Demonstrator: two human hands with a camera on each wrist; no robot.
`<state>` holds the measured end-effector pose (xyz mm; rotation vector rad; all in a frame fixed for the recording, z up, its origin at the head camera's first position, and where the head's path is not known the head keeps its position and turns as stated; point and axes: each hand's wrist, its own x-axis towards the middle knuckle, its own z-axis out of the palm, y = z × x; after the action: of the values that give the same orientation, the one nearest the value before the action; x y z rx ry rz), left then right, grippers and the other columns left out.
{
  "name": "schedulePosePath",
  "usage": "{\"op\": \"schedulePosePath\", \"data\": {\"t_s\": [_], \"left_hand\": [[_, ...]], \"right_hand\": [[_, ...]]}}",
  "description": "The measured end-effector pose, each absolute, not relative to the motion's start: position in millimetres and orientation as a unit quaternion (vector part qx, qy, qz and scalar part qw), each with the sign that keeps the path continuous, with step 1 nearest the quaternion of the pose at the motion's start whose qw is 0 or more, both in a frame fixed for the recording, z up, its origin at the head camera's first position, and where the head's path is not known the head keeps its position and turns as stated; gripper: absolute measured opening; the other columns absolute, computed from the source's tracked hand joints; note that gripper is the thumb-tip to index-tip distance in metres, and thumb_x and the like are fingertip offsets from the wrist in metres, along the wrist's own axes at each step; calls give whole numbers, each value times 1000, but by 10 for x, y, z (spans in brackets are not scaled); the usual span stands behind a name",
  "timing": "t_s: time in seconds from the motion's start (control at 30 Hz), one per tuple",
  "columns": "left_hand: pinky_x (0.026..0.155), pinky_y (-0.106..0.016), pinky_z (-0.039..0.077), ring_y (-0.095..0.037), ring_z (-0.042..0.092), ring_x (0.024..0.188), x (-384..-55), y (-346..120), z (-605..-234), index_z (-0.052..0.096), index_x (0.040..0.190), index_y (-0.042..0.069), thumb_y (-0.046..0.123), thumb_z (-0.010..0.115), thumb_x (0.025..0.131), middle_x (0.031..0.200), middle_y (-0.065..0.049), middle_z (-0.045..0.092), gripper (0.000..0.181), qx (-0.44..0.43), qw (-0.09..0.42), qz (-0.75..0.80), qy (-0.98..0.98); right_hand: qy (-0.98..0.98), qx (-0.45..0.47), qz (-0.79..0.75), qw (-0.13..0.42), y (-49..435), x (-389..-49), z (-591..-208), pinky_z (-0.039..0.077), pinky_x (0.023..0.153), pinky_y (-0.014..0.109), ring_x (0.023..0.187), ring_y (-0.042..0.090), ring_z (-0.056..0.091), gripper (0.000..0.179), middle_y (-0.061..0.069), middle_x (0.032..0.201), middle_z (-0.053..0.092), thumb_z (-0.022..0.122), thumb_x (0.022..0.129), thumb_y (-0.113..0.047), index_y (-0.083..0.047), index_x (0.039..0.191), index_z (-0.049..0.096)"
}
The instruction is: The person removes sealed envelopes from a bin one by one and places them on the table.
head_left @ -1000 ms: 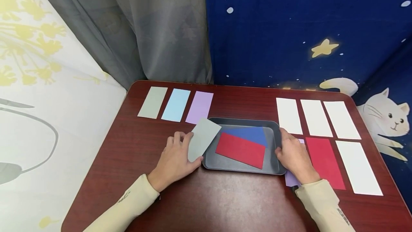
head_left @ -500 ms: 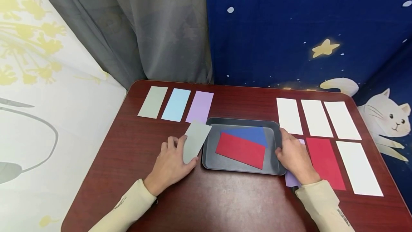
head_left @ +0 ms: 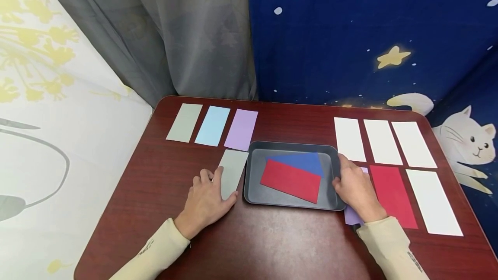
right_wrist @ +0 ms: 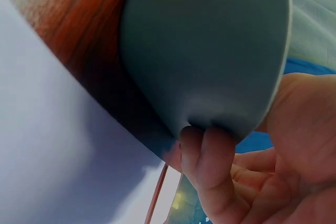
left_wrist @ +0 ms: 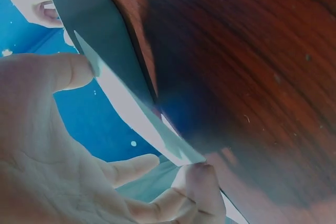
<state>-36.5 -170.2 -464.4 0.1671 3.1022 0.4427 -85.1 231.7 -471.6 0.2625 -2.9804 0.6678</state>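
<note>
My left hand (head_left: 207, 202) holds a light grey card (head_left: 233, 173) by its edges, left of a dark grey tray (head_left: 289, 206). Seen from the left wrist, the thumb lies at one edge of the card (left_wrist: 126, 109) and a fingertip at the opposite edge. My right hand (head_left: 357, 189) grips the right end of the tray, and its fingers press the outer wall of the tray (right_wrist: 205, 51) in the right wrist view. Inside the tray, a red card (head_left: 291, 181) partly covers a blue card (head_left: 301, 162).
At the back left lie a grey card (head_left: 184, 122), a light blue card (head_left: 212, 126) and a purple card (head_left: 241, 130). Several white cards (head_left: 382, 143) and a red card (head_left: 393, 197) lie on the right. Another purple card (head_left: 352, 216) is partly under my right hand.
My left hand has moved the grey card left and down, from over the tray's left rim to the table beside it. My right hand and the tray have stayed put.
</note>
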Motion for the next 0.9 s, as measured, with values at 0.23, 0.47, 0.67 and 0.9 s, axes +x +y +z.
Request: {"op": "schedulePosePath", "data": {"t_s": [0.23, 0.47, 0.67, 0.9], "left_hand": [[71, -58, 58, -51, 58, 101, -342, -1724, -4652, 52, 152, -3, 49, 78, 92, 124, -32, 53, 84, 29, 38, 134, 990], [74, -61, 57, -51, 59, 100, -365, -1730, -4691, 50, 151, -4, 57, 80, 89, 120, -34, 53, 92, 16, 59, 93, 994], [69, -59, 54, -48, 59, 92, -376, -1702, -4752, 51, 141, -2, 62, 82, 85, 110, -31, 51, 91, 10, 53, 56, 997], [63, -55, 53, -45, 57, 88, -361, -1664, -4799, 51, 129, -4, 59, 85, 84, 104, -27, 48, 84, 5, 38, 46, 998]], "right_hand": [[-972, 86, 217, 38, 2317, -856, -4712, 57, 77, 69, 92, 54, 72, 68, 39, 129, 66, 74, 84, 6, 20, 146, 51], [-972, 83, 217, 32, 2317, -854, -4713, 57, 77, 68, 90, 53, 71, 68, 39, 128, 67, 73, 85, 5, 18, 147, 50], [-972, 81, 220, 28, 2315, -855, -4715, 57, 76, 67, 88, 52, 71, 69, 39, 131, 66, 74, 85, 5, 18, 149, 50], [-971, 82, 222, 32, 2322, -852, -4724, 57, 75, 67, 88, 52, 71, 68, 37, 128, 67, 73, 84, 6, 16, 148, 50]]}}
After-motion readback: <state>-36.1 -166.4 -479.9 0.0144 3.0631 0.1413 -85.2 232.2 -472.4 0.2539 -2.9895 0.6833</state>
